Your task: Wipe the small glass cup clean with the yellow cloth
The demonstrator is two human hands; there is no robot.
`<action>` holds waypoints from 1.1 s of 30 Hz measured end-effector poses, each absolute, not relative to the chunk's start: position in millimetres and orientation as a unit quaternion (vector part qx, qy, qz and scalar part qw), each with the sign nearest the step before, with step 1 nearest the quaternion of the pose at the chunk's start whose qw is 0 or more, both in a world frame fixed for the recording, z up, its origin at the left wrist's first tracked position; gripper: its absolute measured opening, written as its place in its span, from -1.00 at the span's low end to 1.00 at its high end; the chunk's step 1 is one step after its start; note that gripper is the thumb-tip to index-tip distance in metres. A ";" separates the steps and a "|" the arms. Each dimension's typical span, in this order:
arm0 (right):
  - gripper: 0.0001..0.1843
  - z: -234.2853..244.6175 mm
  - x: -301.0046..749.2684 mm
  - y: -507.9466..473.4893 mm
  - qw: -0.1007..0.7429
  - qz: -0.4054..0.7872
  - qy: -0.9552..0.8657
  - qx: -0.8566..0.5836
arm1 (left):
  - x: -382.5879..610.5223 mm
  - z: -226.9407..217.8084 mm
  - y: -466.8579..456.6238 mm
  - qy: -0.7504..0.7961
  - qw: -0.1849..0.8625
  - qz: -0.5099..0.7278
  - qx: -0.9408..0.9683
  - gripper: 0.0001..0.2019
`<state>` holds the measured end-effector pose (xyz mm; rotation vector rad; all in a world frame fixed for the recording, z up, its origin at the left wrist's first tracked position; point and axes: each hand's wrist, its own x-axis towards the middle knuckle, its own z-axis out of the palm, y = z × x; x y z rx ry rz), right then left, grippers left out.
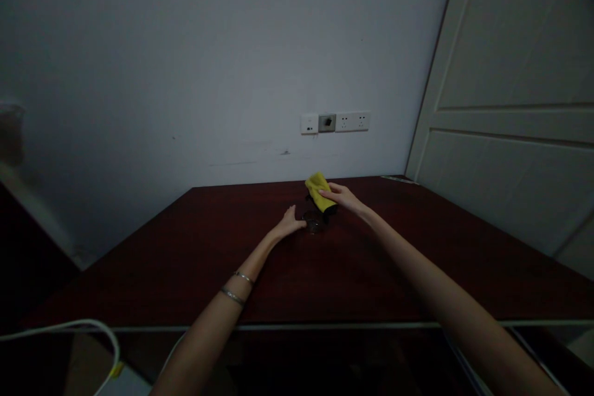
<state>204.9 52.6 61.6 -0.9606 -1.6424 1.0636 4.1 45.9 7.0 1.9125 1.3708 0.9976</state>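
A small clear glass dish or cup (313, 223) sits on the dark red tabletop (185, 260); its exact kind is hard to make out in the dim light. My left hand (288, 221) is at its left side, thumb reaching to the glass's edge and fingers spread apart from the thumb. My right hand (342, 195) grips a folded yellow cloth (319, 192) with a dark edge, thumb on top. That cloth is held just above and behind the glass, and its lower dark part hangs close to the glass's right side.
Behind the table, a pale wall carries a row of sockets (352, 121). A white panelled door (510, 117) stands along the right. A white cable (88, 323) loops at the table's front left. Something thin and pale (398, 179) lies at the back right edge.
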 end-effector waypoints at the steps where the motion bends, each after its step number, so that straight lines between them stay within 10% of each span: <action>1: -0.57 61.2 203.8 51.3 0.470 0.435 -0.665 -0.384 | 0.4 14.0 47.9 0.516 0.308 0.416 0.682 -0.36; 14: -0.43 48.1 183.6 46.2 0.483 0.446 -0.676 -0.332 | 4.1 79.3 45.8 0.423 0.446 0.514 0.599 -0.72; 25: 0.20 -28.3 200.1 60.8 0.403 0.406 -0.725 -0.384 | 2.4 102.8 67.9 0.444 0.140 0.185 0.865 -0.73; 33: 0.19 -41.9 189.8 58.6 0.427 0.310 -0.739 -0.418 | 41.6 89.0 73.5 0.404 -0.007 0.012 0.914 -0.67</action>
